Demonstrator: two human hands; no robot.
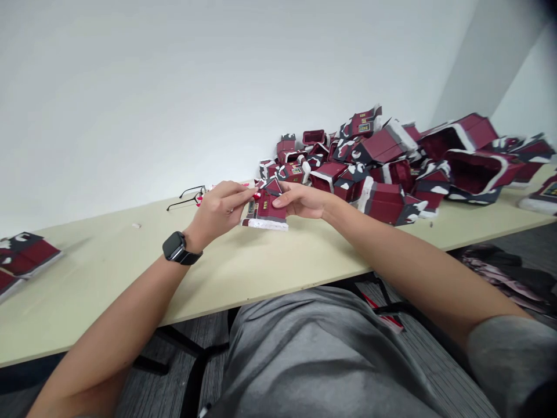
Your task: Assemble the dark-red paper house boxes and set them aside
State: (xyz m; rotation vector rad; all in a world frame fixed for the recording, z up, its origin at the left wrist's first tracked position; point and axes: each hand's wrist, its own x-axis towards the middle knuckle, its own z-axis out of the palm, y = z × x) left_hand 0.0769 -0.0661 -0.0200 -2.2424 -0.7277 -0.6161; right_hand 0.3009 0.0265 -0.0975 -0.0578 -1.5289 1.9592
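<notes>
A small dark-red model house (272,204) with a dark roof, yellow windows and a white snowy base is held above the table, tilted slightly. My right hand (304,200) grips it from the right, thumb across its front wall. My left hand (224,203), wearing a black watch (180,248) on the wrist, is at the house's left side with its fingers closed. A small bright-red piece (256,195) shows at those fingertips, against the house; its shape is mostly hidden.
Similar model houses (383,200) lie heaped on the table's right and back. More houses (28,255) sit at the far left. Black-framed glasses (187,198) rest beyond my left hand, near small red-and-white bits. A white wall rises behind the pale table (108,278).
</notes>
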